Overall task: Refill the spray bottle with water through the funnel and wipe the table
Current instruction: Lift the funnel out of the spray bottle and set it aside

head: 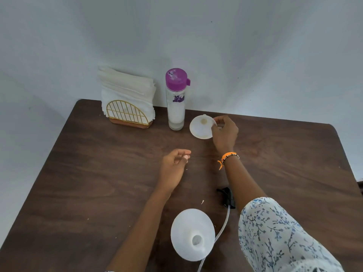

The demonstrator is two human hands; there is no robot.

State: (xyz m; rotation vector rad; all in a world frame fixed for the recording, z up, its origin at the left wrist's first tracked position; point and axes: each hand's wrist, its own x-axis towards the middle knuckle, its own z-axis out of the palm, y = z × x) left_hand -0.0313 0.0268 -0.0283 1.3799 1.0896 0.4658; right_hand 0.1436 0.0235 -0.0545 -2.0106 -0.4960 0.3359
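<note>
Two hands are over the table: the funnel (201, 127) is pinched at its rim by the right hand (224, 132), the left hand (175, 165) loosely curled, empty. The funnel-fetching step is judged in hand; next, seating its spout in the open spray bottle (193, 233) is called for.

Right hand (224, 132) pinching the rim of the funnel (202, 126) by my water bottle (176, 101); left hand (174, 165) hovers loosely curled, and the open spray bottle (193, 234) sits near on the bench (98, 183).

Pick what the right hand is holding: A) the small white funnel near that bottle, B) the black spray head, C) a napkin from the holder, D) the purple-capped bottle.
A: the right hand pinches the rim of the small white funnel beside the purple-capped bottle.
</note>
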